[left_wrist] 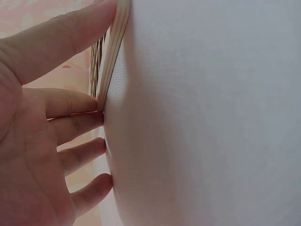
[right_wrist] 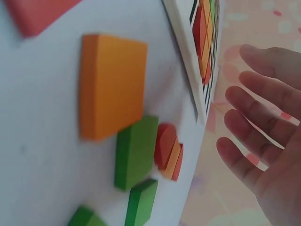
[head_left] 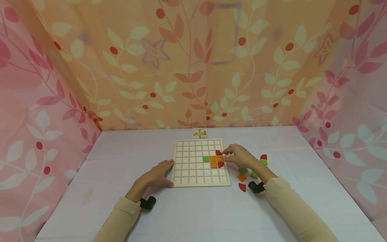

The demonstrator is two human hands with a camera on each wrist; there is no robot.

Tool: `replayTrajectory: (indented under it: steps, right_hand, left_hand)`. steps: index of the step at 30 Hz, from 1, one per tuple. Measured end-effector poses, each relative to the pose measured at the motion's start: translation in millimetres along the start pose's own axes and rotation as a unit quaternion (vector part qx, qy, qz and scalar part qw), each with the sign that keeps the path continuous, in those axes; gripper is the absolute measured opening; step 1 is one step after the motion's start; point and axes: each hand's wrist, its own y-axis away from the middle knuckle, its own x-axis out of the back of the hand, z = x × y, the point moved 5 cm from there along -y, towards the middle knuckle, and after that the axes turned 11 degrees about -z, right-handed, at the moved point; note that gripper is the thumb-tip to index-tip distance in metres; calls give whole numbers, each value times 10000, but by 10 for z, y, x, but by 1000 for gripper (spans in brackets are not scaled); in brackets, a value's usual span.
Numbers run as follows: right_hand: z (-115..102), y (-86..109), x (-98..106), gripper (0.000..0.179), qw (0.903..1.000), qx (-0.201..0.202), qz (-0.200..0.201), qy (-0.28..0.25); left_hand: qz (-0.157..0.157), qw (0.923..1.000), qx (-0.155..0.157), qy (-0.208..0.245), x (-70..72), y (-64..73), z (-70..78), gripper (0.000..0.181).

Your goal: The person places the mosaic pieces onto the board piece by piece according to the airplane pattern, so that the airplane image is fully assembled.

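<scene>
A wooden grid board lies flat in front of me. Its cells hold a cluster towards three o'clock: a green square, three orange squares beside it, and two red quarter-rounds — one at the cluster's one o'clock, one at its four.

My left hand is spread wide at the board's eight o'clock, touching its edge. My right hand is at three o'clock, fingers loosely parted and holding nothing that I can see; the fingertips are just beside the upper red piece, and I cannot tell whether they touch it.

Loose red, orange and green pieces lie between three and four o'clock, outside the board. A small pattern card sits at twelve, just beyond it.

The table is covered in white — leaf-printed curtains, orange ahead and pink at nine and three o'clock, surround it.
</scene>
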Motion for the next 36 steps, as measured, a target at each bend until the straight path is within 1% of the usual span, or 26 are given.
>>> replayTrajectory:
  steps: [5, 8, 12, 17, 20, 24, 36]
  right_hand:
    - [69, 82, 24, 30, 9998, 28, 38, 199]
    - [117, 126, 31, 29, 9997, -49, 49, 249]
    - [185, 180, 55, 29, 9995, -222, 84, 206]
    - [252, 235, 83, 28, 9993, -240, 114, 245]
    - [327, 259, 71, 28, 9995, -269, 81, 133]
    - [443, 302, 48, 28, 9990, -430, 74, -5]
    - [606, 449, 58, 30, 9974, -557, 65, 462]
  left_hand:
    - [-21, 10000, 18, 16, -11, 5, -9, 94]
    - [-12, 10000, 13, 16, -14, 3, -15, 95]
    - [18, 10000, -11, 11, -8, 1, -13, 95]
    - [24, 10000, -15, -25, 0, 2, -9, 95]
    - [16, 10000, -11, -24, 5, 1, -1, 95]
    - [1, 10000, 20, -10, 5, -3, 7, 95]
    - [-12, 10000, 80, 14, 0, 1, 14, 95]
